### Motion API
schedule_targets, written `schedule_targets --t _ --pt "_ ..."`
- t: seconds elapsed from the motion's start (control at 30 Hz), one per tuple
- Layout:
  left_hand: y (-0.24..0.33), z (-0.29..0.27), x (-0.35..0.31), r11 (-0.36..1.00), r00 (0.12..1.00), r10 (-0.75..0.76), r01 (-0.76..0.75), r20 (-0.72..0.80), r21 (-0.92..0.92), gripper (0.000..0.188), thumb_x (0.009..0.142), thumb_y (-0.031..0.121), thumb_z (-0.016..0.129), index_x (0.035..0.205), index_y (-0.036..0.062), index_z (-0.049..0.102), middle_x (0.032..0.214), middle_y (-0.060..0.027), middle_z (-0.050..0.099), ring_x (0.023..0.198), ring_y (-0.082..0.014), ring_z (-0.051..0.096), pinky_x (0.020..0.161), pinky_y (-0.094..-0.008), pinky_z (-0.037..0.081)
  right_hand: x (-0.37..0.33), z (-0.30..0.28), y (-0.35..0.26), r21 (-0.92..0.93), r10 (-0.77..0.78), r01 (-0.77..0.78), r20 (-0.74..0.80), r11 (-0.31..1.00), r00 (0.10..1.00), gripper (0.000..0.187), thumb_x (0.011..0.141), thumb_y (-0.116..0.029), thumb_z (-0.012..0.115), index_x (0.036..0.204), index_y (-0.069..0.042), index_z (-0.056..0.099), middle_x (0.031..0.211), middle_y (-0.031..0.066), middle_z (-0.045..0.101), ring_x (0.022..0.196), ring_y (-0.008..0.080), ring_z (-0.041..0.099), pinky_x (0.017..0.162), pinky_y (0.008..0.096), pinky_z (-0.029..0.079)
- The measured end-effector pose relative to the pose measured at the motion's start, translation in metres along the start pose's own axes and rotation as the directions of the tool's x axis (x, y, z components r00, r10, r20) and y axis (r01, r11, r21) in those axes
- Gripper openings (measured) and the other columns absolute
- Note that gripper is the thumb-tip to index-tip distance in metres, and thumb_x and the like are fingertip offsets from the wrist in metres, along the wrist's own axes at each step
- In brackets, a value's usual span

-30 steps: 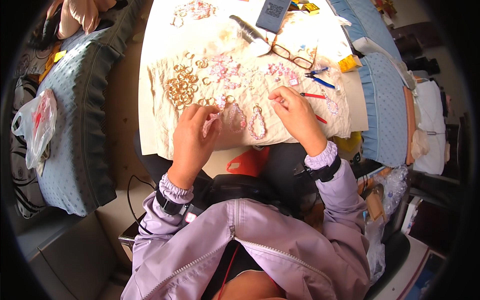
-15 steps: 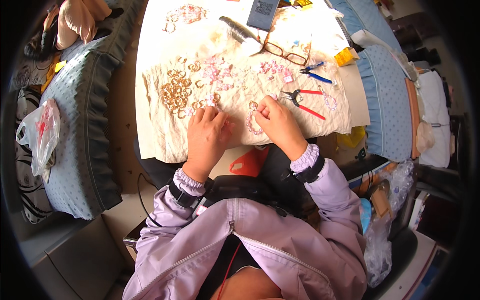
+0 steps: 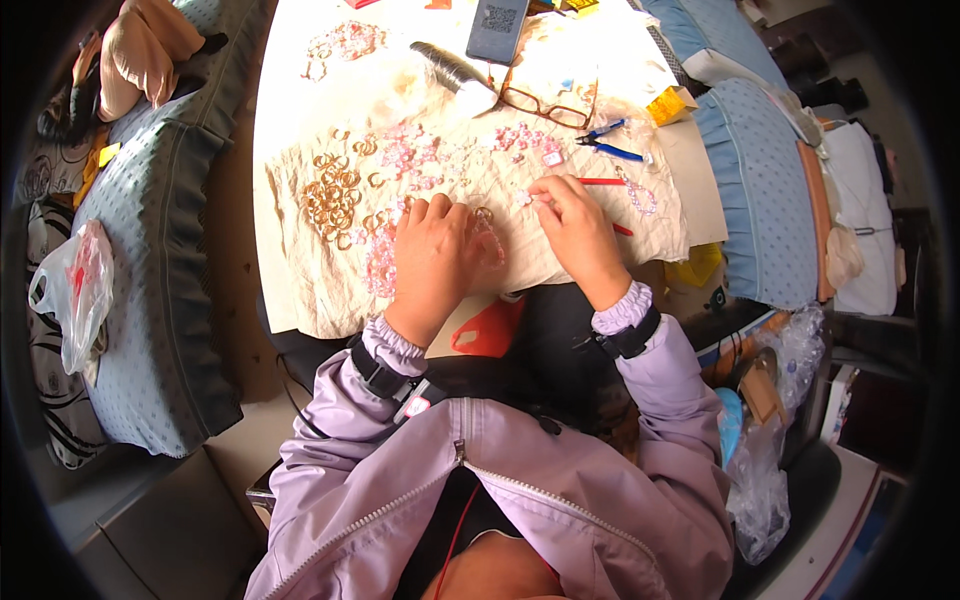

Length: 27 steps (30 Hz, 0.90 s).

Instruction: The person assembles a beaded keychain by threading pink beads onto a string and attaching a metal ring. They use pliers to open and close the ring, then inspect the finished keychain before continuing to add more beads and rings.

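Observation:
My left hand [image 3: 430,265] is closed near the table's front edge, with a pink beaded bracelet [image 3: 489,246] with a gold ring at its top showing past its fingers. The grip itself is mostly hidden under the hand. To its left lies a strand of pink beads [image 3: 380,268], partly covered by the hand. My right hand [image 3: 585,238] pinches a small pale pink bead-like piece [image 3: 523,197] between thumb and finger. Beneath this hand, red-handled pliers [image 3: 603,181] are partly hidden. A light beaded loop [image 3: 638,193] lies to the right of them.
Gold rings [image 3: 332,195] lie in a heap on the cream cloth [image 3: 290,290], beside loose pink beads [image 3: 405,150]. Farther back are blue-handled cutters [image 3: 615,146], glasses [image 3: 545,105], a black-and-white roll [image 3: 455,75] and a phone [image 3: 495,30]. A person sits at far left.
The bracelet has passed from my right hand to my left. My right hand has shifted right over the red-handled pliers. My left hand has moved right, uncovering the pink strand.

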<state>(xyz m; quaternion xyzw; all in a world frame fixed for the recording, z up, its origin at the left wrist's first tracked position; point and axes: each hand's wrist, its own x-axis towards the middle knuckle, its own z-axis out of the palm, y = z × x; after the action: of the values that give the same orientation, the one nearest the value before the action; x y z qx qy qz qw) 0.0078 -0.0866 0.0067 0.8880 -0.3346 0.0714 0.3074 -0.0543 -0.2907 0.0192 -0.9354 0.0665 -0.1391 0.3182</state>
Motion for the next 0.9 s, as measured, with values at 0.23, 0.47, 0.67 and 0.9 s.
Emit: schedule_targets --t 0.23,0.47,0.67,0.9 --pt "-0.005 0.023 0.009 0.998 0.999 -0.052 0.052 -0.008 -0.032 0.019 0.079 0.016 0.076 0.086 0.0050 0.062 0.085 -0.0128 0.064 0.082 -0.0349 0.061 0.075 -0.0446 0.050 0.008 0.017 0.007 -0.084 -0.045 0.050 0.061 0.995 0.997 0.022 0.093 -0.012 0.067 0.110 -0.007 0.056 0.110 0.0152 0.060 0.096 0.0403 0.065 0.078 0.0480 0.054" --pt "0.002 0.012 0.004 0.852 0.960 -0.256 0.279 0.111 -0.443 0.015 0.085 0.003 0.068 0.096 0.0004 0.058 0.077 -0.0159 0.068 0.071 -0.0344 0.068 0.065 -0.0410 0.052 0.005 0.017 0.008 0.053 -0.003 -0.001 0.064 0.999 0.998 0.019 0.092 -0.012 0.067 0.102 -0.007 0.052 0.102 0.0137 0.061 0.090 0.0392 0.065 0.075 0.0473 0.053" --pt "-0.007 0.011 0.004 0.247 0.848 -0.286 0.515 0.446 -0.821 0.013 0.100 0.005 0.060 0.111 0.0005 0.062 0.088 -0.0088 0.073 0.072 -0.0142 0.067 0.063 -0.0284 0.051 0.003 0.014 -0.005 0.150 0.042 -0.044 0.017 0.988 0.999 0.018 0.089 -0.006 0.069 0.103 -0.008 0.058 0.099 0.0100 0.066 0.077 0.0288 0.067 0.070 0.0416 0.054" --pt "-0.012 0.007 0.007 0.132 0.781 -0.263 0.611 0.566 -0.781 0.012 0.103 0.015 0.061 0.110 0.0060 0.065 0.089 -0.0042 0.072 0.062 -0.0028 0.049 0.056 -0.0189 0.037 0.001 0.006 -0.033 0.220 -0.056 0.060 -0.025 0.974 0.998 0.018 0.089 -0.004 0.069 0.105 -0.006 0.061 0.096 0.0084 0.062 0.071 0.0214 0.063 0.067 0.0365 0.054"
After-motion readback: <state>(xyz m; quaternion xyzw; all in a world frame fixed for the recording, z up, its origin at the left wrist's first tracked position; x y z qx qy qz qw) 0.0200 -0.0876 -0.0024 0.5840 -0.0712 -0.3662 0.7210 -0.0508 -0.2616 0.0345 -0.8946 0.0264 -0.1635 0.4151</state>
